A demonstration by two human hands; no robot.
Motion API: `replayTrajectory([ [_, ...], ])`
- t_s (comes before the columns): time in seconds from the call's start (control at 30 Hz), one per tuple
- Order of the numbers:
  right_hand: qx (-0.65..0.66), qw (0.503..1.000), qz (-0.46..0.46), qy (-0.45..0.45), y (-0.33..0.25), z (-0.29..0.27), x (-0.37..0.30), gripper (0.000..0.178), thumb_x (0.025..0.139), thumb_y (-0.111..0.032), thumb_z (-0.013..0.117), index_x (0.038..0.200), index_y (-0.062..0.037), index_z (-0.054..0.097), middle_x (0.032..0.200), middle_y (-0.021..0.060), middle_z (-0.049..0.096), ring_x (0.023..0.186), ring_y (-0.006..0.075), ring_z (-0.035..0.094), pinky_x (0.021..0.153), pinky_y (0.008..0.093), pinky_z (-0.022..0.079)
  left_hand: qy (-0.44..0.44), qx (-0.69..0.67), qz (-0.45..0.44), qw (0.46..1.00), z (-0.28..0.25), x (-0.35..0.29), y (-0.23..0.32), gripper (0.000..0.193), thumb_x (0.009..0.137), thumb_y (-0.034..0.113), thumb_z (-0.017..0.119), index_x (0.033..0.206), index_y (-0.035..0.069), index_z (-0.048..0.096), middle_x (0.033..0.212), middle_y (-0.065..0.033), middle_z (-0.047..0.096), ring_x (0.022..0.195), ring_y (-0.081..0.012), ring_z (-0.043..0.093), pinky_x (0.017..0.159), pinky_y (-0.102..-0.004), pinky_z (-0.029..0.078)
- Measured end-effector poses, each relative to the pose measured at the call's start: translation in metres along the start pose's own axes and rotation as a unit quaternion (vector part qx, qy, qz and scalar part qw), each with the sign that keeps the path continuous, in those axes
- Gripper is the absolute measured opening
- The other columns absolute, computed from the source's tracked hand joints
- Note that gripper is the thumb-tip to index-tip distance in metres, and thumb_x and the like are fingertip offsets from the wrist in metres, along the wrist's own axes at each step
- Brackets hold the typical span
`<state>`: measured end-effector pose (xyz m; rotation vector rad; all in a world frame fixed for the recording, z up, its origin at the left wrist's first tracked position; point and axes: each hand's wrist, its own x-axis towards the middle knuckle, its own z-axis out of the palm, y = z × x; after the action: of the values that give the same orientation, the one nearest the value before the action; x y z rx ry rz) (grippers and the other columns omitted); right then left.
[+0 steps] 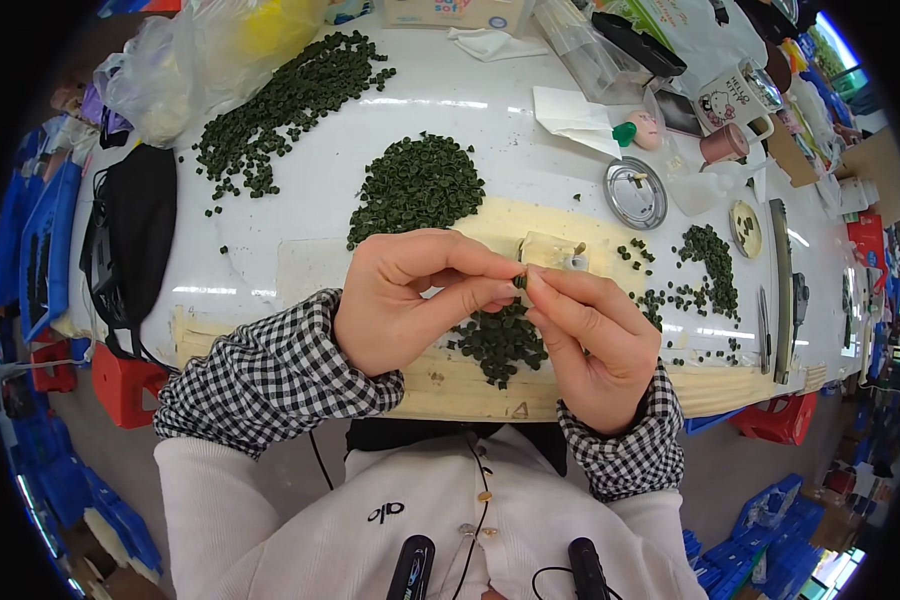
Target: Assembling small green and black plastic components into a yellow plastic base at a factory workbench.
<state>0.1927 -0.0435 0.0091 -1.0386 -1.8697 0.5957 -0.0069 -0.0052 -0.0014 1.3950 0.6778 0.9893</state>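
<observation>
In front of me both hands meet over the near edge of the table. My left hand (400,290) pinches a tiny dark green piece (520,283) between thumb and forefinger. From the other side, my right hand (600,340) closes its fingertips on the same piece, which they largely cover. A loose heap of small dark green parts (500,345) lies just below the fingers. Behind the fingertips stands a pale block (542,248) with a small peg and a whitish cylinder by it. Farther back is a bigger pile of green parts (415,188).
Another long spread of green parts (290,105) lies far left, by plastic bags (205,65). A smaller heap (708,268) is on the right, near a round metal lid (635,193), a pink cup (725,144) and a white mug (727,105). A black bag (138,240) hangs left.
</observation>
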Motion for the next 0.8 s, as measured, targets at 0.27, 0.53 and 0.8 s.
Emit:
replayTrajectory([
  [0.27, -0.029, 0.999, 0.01, 0.02, -0.002, -0.002, 0.001, 0.029, 0.079, 0.004, 0.07, 0.108, -0.0013, 0.069, 0.099, 0.013, 0.065, 0.086, 0.0219, 0.066, 0.074, 0.0269, 0.054, 0.007, -0.002, -0.021, 1.0, 0.001, -0.001, 0.0, 0.016, 0.087, -0.009, 0.059, 0.103, -0.008, 0.064, 0.094, -0.0144, 0.066, 0.086, -0.0173, 0.067, 0.079, -0.0279, 0.057],
  [0.53, -0.216, 0.973, 0.019, 0.085, 0.014, -0.027, 0.018, 0.022, 0.074, -0.001, 0.074, 0.096, -0.002, 0.069, 0.079, 0.0085, 0.057, 0.071, 0.0222, 0.054, 0.063, 0.0318, 0.043, 0.005, 0.007, -0.039, 0.999, 0.001, -0.001, 0.001, 0.016, 0.088, -0.008, 0.059, 0.103, -0.008, 0.064, 0.096, -0.0149, 0.067, 0.086, -0.0166, 0.066, 0.079, -0.0274, 0.055],
  [0.8, -0.224, 0.973, 0.012, 0.045, 0.024, -0.024, 0.018, 0.013, 0.074, -0.003, 0.073, 0.086, -0.0021, 0.068, 0.075, 0.0076, 0.056, 0.071, 0.0234, 0.053, 0.063, 0.0327, 0.044, 0.014, 0.009, -0.035, 0.999, 0.003, -0.001, 0.002, 0.015, 0.088, -0.008, 0.059, 0.103, -0.007, 0.064, 0.096, -0.0143, 0.066, 0.087, -0.0174, 0.066, 0.08, -0.0278, 0.055],
])
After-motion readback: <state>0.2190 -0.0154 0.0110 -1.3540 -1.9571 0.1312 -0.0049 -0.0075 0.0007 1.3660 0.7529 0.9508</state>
